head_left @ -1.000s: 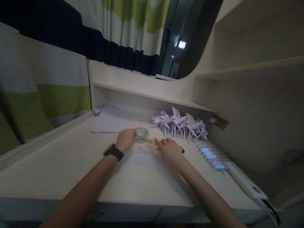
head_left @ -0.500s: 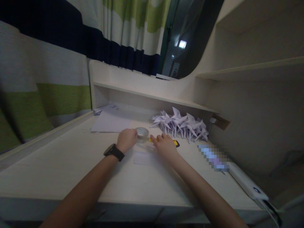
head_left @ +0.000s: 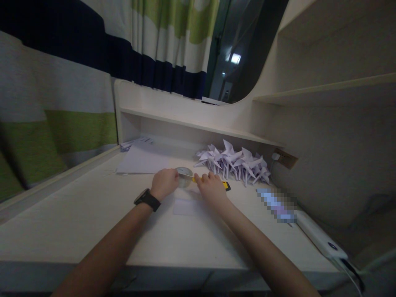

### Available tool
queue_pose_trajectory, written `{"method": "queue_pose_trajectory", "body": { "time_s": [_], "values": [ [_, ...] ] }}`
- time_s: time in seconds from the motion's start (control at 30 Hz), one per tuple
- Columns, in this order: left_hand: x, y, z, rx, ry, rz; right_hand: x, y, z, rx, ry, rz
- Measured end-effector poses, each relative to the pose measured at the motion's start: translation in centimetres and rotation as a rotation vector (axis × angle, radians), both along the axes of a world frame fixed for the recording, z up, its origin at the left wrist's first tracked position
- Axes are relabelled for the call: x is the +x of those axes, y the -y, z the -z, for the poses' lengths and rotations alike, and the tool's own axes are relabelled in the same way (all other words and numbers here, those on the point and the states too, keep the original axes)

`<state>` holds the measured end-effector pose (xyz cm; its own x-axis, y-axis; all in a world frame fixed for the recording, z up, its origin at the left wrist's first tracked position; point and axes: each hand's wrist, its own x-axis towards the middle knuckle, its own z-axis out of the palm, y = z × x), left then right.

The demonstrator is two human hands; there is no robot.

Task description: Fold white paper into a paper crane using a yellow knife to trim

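Note:
My right hand (head_left: 212,187) is closed around a yellow and black utility knife (head_left: 227,186). Its blade points left, toward my other hand. The fingers of my left hand (head_left: 165,185) are pinched at the left side of a roll of clear tape (head_left: 185,170), and seem to grip the tape; fingertip detail is too small to see fully. The blade lies across the front of the roll. Just below the hands, a small white paper rectangle (head_left: 184,207) lies flat on the desk, partly covered by my right hand.
Many white paper pinwheels (head_left: 230,159) are heaped at the back right. White paper sheets (head_left: 144,159) lie at the back left under the shelf (head_left: 185,120). A blurred-out phone-like object (head_left: 275,204) and a white power strip (head_left: 320,237) line the right side.
Both hands stay at the tape roll. The knife and right hand have shifted slightly left, and the blade shows more clearly across the roll. The whole view has moved a little.

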<state>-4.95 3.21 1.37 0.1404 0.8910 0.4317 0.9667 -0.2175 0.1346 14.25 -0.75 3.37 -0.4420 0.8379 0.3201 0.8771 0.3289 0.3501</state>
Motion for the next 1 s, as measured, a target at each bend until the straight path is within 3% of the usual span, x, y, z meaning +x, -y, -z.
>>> {"method": "queue_pose_trajectory", "body": {
  "time_s": [0.17,0.27,0.33,0.43,0.6,0.8,1.0],
  "values": [
    [-0.4,-0.6,0.3,-0.028,0.101,-0.015,0.3,-2.8,1.4,-0.047,-0.331,0.121],
    [-0.6,-1.1,0.6,-0.058,0.164,0.005,-0.4,-5.2,2.0,-0.164,-0.651,0.033],
    [-0.8,-1.4,0.8,-0.08,0.201,0.018,-1.3,-6.7,2.3,-0.291,-0.846,-0.079],
    [-1.0,-1.8,1.1,-0.08,0.225,0.046,-2.7,-8.2,2.7,-0.528,-1.055,-0.139],
    [-1.4,-2.0,1.3,-0.067,0.231,0.059,-3.4,-9.2,3.5,-0.605,-1.091,-0.106],
    [-1.2,-1.9,1.4,0.05,0.19,0.167,-3.4,-9.9,3.7,-0.561,-1.033,0.008],
    [-1.4,-2.4,2.2,0.072,0.249,0.173,-3.9,-9.9,3.0,-0.509,-0.945,0.074]
  ]
}}
